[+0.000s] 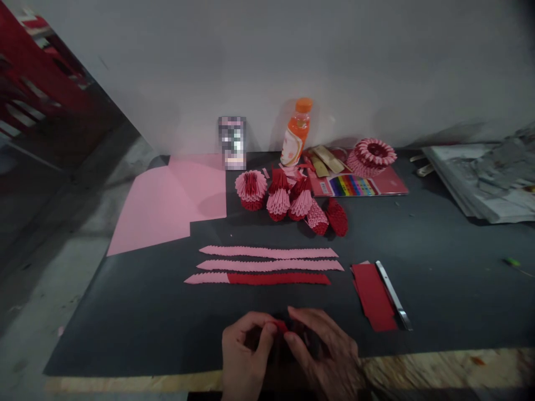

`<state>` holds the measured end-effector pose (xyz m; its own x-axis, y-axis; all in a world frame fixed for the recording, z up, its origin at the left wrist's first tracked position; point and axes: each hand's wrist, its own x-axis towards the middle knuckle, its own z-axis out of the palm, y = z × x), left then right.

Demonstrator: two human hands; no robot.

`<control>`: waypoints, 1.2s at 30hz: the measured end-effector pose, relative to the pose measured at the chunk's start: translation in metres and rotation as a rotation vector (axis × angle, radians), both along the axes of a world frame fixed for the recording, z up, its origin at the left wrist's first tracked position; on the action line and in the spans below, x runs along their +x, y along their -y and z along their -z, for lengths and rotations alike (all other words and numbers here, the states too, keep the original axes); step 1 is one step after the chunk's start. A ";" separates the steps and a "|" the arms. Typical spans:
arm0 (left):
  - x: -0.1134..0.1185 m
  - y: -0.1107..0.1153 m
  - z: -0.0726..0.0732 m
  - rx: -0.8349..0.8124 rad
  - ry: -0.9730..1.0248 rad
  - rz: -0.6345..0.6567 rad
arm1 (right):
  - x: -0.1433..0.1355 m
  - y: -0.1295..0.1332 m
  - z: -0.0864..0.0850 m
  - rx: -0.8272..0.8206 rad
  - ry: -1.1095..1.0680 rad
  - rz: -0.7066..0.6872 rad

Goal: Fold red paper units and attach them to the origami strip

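A small piece of red paper (281, 326) is pinched between the thumb and index finger of my left hand (246, 348), just above the near edge of the table. My right hand (324, 351) is beside it, thumb and index finger apart, the thumb tip at the paper's right end. Beyond my hands lie two pink zigzag paper strips (267, 252) and a pink-and-red zigzag strip (276, 279). Right of my hands are a stack of red paper rectangles (374, 298) and a flat metal blade-like strip (393, 295).
Several pink-and-red folded-paper pieces (278, 200) stand behind the strips. An orange bottle (297, 133), a phone-like object (232, 143), a round paper basket (371, 157) and a colour-striped pack (353, 186) line the wall. Pink sheets (167, 200) lie left; stacked papers (463, 184) right.
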<state>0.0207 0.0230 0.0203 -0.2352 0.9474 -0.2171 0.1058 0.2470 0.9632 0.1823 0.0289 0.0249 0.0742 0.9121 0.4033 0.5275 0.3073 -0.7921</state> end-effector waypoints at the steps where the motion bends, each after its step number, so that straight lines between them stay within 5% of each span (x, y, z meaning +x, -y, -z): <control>1: 0.001 0.001 0.000 0.010 -0.009 -0.003 | 0.001 -0.001 0.000 0.009 -0.007 -0.017; 10: -0.001 0.012 0.007 0.012 -0.022 0.016 | 0.012 -0.002 -0.008 0.169 0.065 -0.178; 19: -0.005 0.020 0.020 -0.026 0.060 0.025 | 0.033 0.018 0.020 0.258 0.308 -0.255; 23: -0.002 0.019 0.014 -0.014 0.039 0.008 | 0.031 0.013 0.014 0.213 0.305 -0.269; 29: 0.012 0.018 0.000 0.041 -0.088 -0.127 | 0.004 0.005 0.002 0.109 0.036 -0.110; 36: 0.015 0.016 0.021 0.303 -0.102 -0.122 | -0.007 0.008 0.004 0.132 0.079 -0.041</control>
